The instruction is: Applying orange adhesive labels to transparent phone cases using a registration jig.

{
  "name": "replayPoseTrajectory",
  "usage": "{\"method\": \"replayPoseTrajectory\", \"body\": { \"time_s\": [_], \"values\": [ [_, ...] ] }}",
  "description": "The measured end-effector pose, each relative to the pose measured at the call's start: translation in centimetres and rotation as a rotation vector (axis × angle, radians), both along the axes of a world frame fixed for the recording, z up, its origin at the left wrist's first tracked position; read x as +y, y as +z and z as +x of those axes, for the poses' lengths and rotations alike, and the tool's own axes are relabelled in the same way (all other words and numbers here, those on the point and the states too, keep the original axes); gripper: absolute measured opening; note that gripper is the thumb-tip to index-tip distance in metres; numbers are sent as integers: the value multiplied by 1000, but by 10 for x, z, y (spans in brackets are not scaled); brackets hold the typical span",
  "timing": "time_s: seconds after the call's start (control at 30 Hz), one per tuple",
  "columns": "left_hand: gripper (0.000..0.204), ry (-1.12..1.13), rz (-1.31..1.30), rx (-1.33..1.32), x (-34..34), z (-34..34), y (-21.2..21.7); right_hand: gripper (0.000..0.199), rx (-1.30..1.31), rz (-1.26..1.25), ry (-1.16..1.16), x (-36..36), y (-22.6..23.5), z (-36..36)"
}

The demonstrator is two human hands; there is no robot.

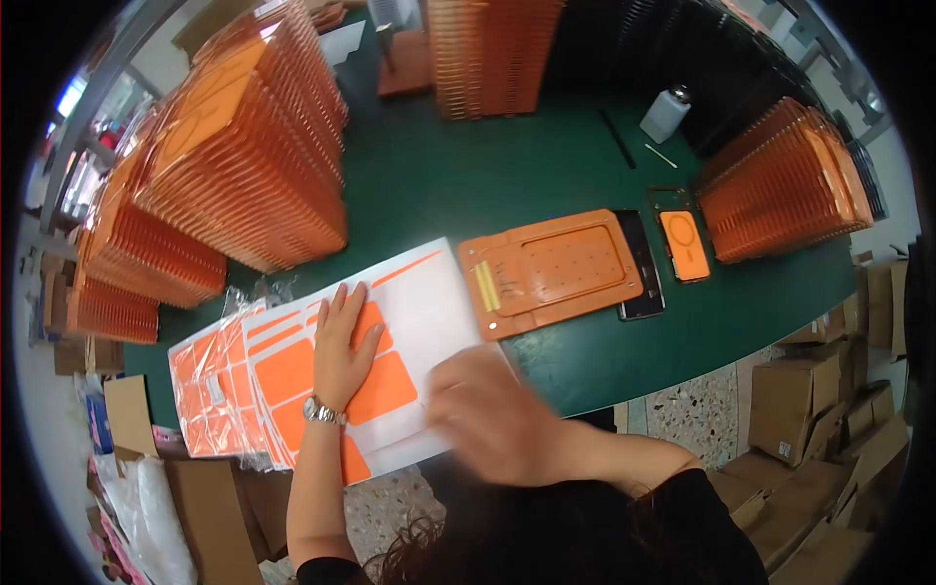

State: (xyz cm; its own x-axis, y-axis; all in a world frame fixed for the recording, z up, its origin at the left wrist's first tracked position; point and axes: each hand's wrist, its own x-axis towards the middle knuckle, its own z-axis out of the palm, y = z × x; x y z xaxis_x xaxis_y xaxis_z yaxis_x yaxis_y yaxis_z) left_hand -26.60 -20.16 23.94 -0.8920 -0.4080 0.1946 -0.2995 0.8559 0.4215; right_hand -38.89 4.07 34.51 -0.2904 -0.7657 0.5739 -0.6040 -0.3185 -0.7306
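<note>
On the green desk, near edge: white sticker sheet w/ orange rectangular stickers. Left hand lies flat on it, fingers spread, palm down, holding nothing; wristwatch on wrist. Right hand blurred over sheet's lower right corner, can't tell its grip. Bagged sticker sheets just left of the sheet. Orange jig plate to the right, dark phone beside it. Orange tray stacks behind.
</note>
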Motion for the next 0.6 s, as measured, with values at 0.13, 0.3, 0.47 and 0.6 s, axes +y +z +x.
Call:
{"method": "replayPoseTrajectory", "body": {
  "time_s": [0.13,0.3,0.47,0.6],
  "values": [
    [56,2,241,182,5,-8,13,31,521,62,-534,51,25,-76],
    [50,-106,156,420,-2,-130,101,25,665,252,-551,70,-19,-117],
    [48,-190,-27,644,-52,-258,168,24,567,280,-565,64,-34,-122],
    [56,-195,-262,606,-112,-317,204,23,510,314,-540,64,-39,-124]
  ]
}}
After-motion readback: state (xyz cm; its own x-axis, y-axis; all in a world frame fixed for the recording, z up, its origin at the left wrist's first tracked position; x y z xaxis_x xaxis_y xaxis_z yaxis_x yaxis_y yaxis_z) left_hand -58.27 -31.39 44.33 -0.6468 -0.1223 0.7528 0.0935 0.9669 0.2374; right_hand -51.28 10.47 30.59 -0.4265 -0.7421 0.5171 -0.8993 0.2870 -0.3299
